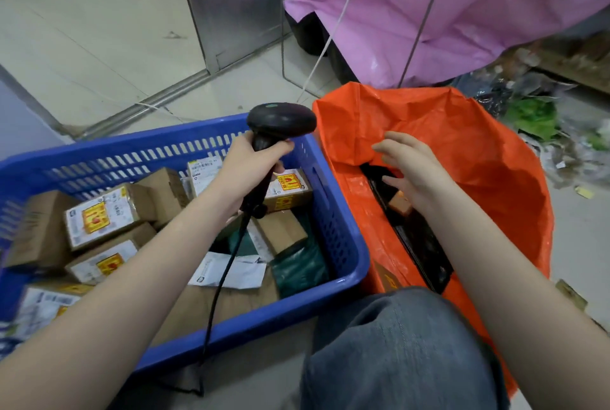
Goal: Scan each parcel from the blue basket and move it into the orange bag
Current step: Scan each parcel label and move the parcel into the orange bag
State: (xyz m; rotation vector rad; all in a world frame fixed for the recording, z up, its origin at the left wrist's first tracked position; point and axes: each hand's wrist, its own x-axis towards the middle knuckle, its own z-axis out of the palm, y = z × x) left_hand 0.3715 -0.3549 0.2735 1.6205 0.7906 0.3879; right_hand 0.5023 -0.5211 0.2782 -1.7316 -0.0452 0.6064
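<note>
A: What is the left hand (242, 163) doing?

B: Its fingers (280, 146) are wrapped round the grip of a black corded handheld barcode scanner (280, 119), whose rounded head sits just above them. The black cable (224, 274) drops from below that fist across the basket.

A: And the basket?

B: The blue slotted plastic basket (343, 244) lies under and around the left hand. Beneath those fingers are brown cardboard parcels, several with white labels and yellow-and-red stickers; one such box (290, 190) lies just below the fist, another (105, 215) well to its left. Nearer the person than the fingers lie a dark green plastic mailer (302, 267) and a white paper label sheet (242, 269).

A: The right hand (407, 172)?

B: Relaxed and spread, holding nothing. Its fingers (384, 145) hover over the mouth of the orange woven plastic bag (478, 152), which stands right beside the basket. Just below the fingertips, inside the bag, a small brown box (400, 205) rests on something black and flat.

A: Anything beyond?

B: Past both hands, a pink plastic sheet (445, 7) hangs over the pale tiled floor (82, 30). A knee in grey denim (396, 353) shows near the bottom edge.
</note>
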